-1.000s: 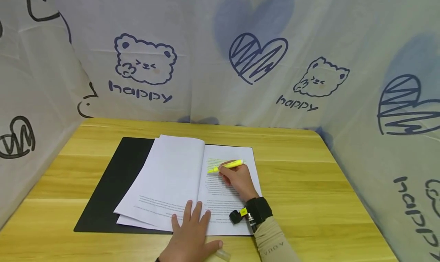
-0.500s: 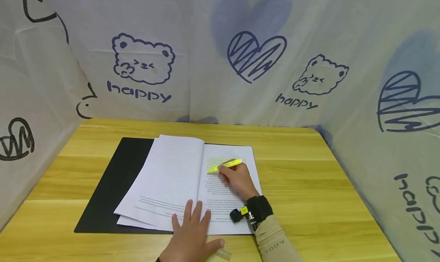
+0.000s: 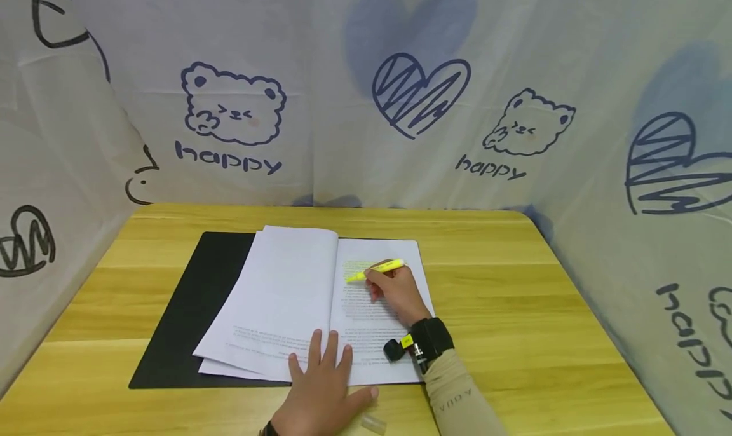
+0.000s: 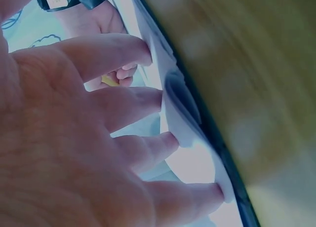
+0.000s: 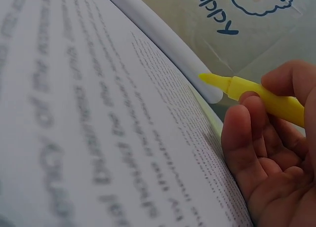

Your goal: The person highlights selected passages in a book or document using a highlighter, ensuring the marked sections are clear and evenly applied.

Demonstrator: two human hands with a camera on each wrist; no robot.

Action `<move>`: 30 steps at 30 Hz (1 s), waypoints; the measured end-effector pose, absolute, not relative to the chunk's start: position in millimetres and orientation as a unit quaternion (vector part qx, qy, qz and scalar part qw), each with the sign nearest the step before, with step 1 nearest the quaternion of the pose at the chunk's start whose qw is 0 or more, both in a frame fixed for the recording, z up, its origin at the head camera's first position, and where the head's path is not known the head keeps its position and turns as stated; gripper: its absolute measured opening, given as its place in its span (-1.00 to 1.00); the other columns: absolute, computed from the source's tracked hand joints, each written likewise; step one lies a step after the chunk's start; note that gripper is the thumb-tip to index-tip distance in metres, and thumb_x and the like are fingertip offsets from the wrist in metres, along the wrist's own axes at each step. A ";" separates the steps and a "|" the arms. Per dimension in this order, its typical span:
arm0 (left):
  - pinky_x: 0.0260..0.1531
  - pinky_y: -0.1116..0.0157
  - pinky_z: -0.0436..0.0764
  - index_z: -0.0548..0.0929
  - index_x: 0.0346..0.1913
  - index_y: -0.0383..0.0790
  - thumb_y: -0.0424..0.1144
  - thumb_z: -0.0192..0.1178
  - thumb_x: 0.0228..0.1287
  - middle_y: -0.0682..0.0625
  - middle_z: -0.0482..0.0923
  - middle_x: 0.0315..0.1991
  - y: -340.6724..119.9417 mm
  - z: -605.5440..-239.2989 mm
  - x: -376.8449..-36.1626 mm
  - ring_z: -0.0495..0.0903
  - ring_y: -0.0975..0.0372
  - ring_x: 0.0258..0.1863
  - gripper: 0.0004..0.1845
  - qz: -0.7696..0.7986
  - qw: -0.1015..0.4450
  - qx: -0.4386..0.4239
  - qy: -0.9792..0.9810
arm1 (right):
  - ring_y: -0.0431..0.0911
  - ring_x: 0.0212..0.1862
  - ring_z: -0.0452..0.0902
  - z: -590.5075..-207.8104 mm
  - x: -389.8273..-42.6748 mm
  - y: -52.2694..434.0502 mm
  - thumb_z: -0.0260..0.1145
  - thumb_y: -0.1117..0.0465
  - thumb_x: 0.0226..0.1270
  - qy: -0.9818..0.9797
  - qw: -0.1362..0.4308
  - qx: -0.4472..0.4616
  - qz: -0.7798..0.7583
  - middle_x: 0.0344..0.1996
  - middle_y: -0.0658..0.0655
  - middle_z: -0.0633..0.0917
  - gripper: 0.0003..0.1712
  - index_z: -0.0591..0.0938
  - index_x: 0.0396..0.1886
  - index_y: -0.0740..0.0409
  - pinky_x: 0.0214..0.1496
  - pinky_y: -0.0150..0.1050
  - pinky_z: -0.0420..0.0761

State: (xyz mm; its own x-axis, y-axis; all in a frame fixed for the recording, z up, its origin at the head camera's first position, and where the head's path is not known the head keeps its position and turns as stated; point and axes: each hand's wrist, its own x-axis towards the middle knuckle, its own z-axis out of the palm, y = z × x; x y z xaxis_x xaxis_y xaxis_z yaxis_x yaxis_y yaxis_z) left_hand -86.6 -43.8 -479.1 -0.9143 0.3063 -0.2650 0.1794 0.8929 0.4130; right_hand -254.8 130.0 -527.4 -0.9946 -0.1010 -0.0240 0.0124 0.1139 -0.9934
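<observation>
A yellow highlighter is pinched between the thumb and fingers of my right hand. Its tip points left, by the inner side of the printed right page, where the upper lines are marked yellow. In the right wrist view the highlighter's tip is uncapped; whether it touches paper I cannot tell. My left hand lies with fingers spread, fingertips resting on the lower edge of the open pages near the fold. Beside its thumb lies a small clear cap-like piece.
The turned-over left pages lie partly over a black folder cover. All of it rests on a wooden table. Printed cloth encloses the back and sides. A small camera juts from the right wrist over the page.
The head view has shifted slightly. Both hands stay at nearly the same spots on the pages, the highlighter still in the right one.
</observation>
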 end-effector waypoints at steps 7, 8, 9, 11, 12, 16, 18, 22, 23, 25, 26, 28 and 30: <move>0.25 -0.60 -0.08 0.44 0.46 -0.37 0.41 0.10 0.38 -0.40 0.10 0.58 -43.1 -480.0 -93.0 -0.15 -0.33 0.59 -0.05 0.207 0.137 0.134 0.959 | -0.11 -0.57 0.55 -526.9 -270.8 130.8 0.44 0.12 0.42 0.736 0.048 -0.028 -0.675 -0.42 0.19 0.72 -0.75 0.72 -0.20 0.24 -0.46 -0.30 0.61; 0.26 -0.59 -0.09 0.42 0.48 -0.37 0.41 0.10 0.39 -0.40 0.08 0.58 -43.4 -479.6 -93.1 -0.17 -0.32 0.60 -0.05 0.209 0.139 0.131 0.959 | -0.11 -0.56 0.55 -526.6 -272.3 130.4 0.43 0.13 0.42 0.733 0.052 -0.029 -0.678 -0.41 0.19 0.72 -0.77 0.71 -0.20 0.24 -0.46 -0.30 0.62; 0.26 -0.59 -0.10 0.42 0.48 -0.37 0.40 0.10 0.39 -0.39 0.07 0.59 -43.6 -478.6 -93.3 -0.17 -0.32 0.60 -0.05 0.213 0.140 0.129 0.958 | -0.12 -0.56 0.55 -526.3 -273.4 130.0 0.42 0.16 0.43 0.730 0.056 -0.031 -0.681 -0.41 0.20 0.72 -0.79 0.71 -0.19 0.25 -0.45 -0.30 0.62; 0.27 -0.58 -0.11 0.41 0.49 -0.37 0.39 0.12 0.39 -0.39 0.06 0.59 -44.2 -477.9 -93.2 -0.18 -0.32 0.60 -0.06 0.218 0.140 0.127 0.958 | -0.11 -0.55 0.54 -525.7 -274.6 129.4 0.39 0.20 0.45 0.725 0.063 -0.034 -0.685 -0.40 0.21 0.72 -0.81 0.71 -0.19 0.27 -0.45 -0.30 0.62; 0.28 -0.58 -0.12 0.41 0.49 -0.37 0.38 0.12 0.39 -0.39 0.06 0.59 -44.5 -477.1 -93.0 -0.19 -0.32 0.60 -0.05 0.220 0.140 0.126 0.957 | -0.11 -0.55 0.54 -525.0 -274.5 129.2 0.38 0.21 0.46 0.723 0.066 -0.035 -0.687 -0.41 0.21 0.71 -0.82 0.71 -0.19 0.28 -0.44 -0.30 0.61; 0.27 -0.58 -0.11 0.42 0.47 -0.39 0.38 0.12 0.38 -0.40 0.08 0.58 -45.0 -476.4 -93.4 -0.17 -0.33 0.60 -0.06 0.220 0.134 0.131 0.957 | -0.11 -0.57 0.51 -525.7 -273.1 129.3 0.40 0.18 0.46 0.734 0.063 -0.040 -0.676 -0.45 0.17 0.69 -0.81 0.71 -0.22 0.26 -0.47 -0.32 0.57; 0.27 -0.58 -0.12 0.42 0.48 -0.38 0.39 0.12 0.38 -0.39 0.07 0.59 -45.0 -477.1 -94.2 -0.18 -0.33 0.60 -0.05 0.218 0.134 0.131 0.958 | -0.11 -0.58 0.49 -525.7 -271.9 129.8 0.41 0.15 0.45 0.739 0.059 -0.044 -0.669 -0.49 0.14 0.67 -0.78 0.72 -0.24 0.26 -0.48 -0.32 0.54; 0.27 -0.58 -0.14 0.41 0.48 -0.37 0.40 0.12 0.37 -0.38 0.06 0.59 -45.2 -479.6 -95.6 -0.20 -0.32 0.60 -0.04 0.218 0.142 0.130 0.957 | -0.08 -0.58 0.47 -524.3 -269.7 129.9 0.42 0.13 0.45 0.746 0.059 -0.058 -0.661 -0.54 0.12 0.64 -0.74 0.73 -0.27 0.28 -0.47 -0.30 0.52; 0.28 -0.58 -0.14 0.41 0.49 -0.37 0.40 0.12 0.37 -0.38 0.05 0.60 -45.1 -479.8 -96.0 -0.20 -0.32 0.60 -0.04 0.219 0.144 0.129 0.956 | -0.07 -0.58 0.48 -524.9 -270.2 130.0 0.42 0.13 0.45 0.746 0.061 -0.061 -0.661 -0.54 0.14 0.65 -0.73 0.74 -0.27 0.29 -0.47 -0.29 0.52; 0.28 -0.58 -0.15 0.40 0.49 -0.37 0.40 0.13 0.37 -0.38 0.05 0.60 -45.4 -480.4 -96.1 -0.21 -0.31 0.60 -0.03 0.221 0.147 0.128 0.956 | -0.08 -0.57 0.49 -525.9 -270.8 130.2 0.44 0.12 0.43 0.744 0.066 -0.066 -0.662 -0.51 0.16 0.67 -0.73 0.74 -0.26 0.28 -0.46 -0.30 0.55; 0.28 -0.58 -0.16 0.40 0.49 -0.37 0.40 0.13 0.37 -0.38 0.04 0.60 -45.5 -480.5 -96.1 -0.21 -0.31 0.60 -0.03 0.221 0.149 0.127 0.955 | -0.09 -0.57 0.50 -528.6 -272.3 130.7 0.45 0.10 0.42 0.741 0.069 -0.069 -0.664 -0.48 0.16 0.69 -0.73 0.74 -0.25 0.27 -0.46 -0.31 0.56; 0.28 -0.58 -0.16 0.40 0.49 -0.37 0.39 0.13 0.37 -0.38 0.04 0.60 -45.8 -480.7 -96.0 -0.22 -0.31 0.61 -0.04 0.222 0.149 0.128 0.955 | -0.11 -0.56 0.52 -528.7 -272.5 130.8 0.47 0.10 0.40 0.738 0.074 -0.074 -0.667 -0.44 0.20 0.72 -0.72 0.75 -0.23 0.27 -0.46 -0.32 0.59; 0.28 -0.58 -0.16 0.40 0.49 -0.37 0.39 0.13 0.37 -0.38 0.04 0.60 -46.2 -480.6 -95.8 -0.22 -0.31 0.61 -0.04 0.222 0.147 0.129 0.955 | -0.11 -0.55 0.53 -528.2 -272.1 131.0 0.47 0.09 0.39 0.737 0.076 -0.078 -0.667 -0.41 0.22 0.74 -0.72 0.75 -0.20 0.27 -0.45 -0.32 0.60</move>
